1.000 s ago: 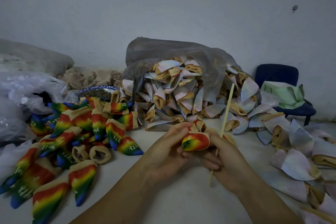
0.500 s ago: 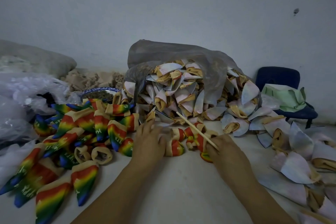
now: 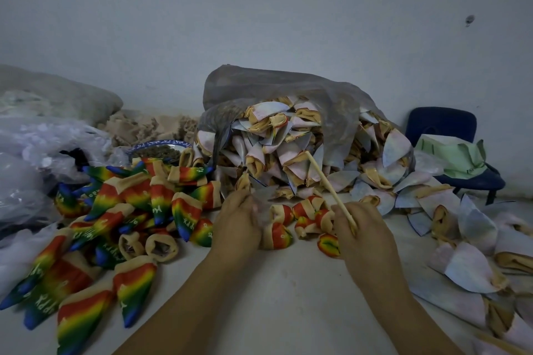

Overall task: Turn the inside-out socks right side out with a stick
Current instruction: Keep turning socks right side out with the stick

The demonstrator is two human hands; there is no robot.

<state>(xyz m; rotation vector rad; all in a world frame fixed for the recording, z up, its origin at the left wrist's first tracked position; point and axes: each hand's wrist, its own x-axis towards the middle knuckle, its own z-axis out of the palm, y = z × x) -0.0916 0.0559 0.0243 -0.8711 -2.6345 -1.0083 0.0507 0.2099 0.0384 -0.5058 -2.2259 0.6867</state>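
Right hand (image 3: 364, 229) gripping stick (image 3: 326, 181), left hand (image 3: 235, 219) pinching pale sock (image 3: 264, 199) (blurred), rainbow socks (image 3: 161, 202) beside.

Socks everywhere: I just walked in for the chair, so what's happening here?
A person is turning socks with a stick. The right grip holds the stick, tilted up toward the bag; the left grip pinches a blurred pale sock by the inside-out pile. Finished rainbow socks lie heaped on the left, a few more between the grips.
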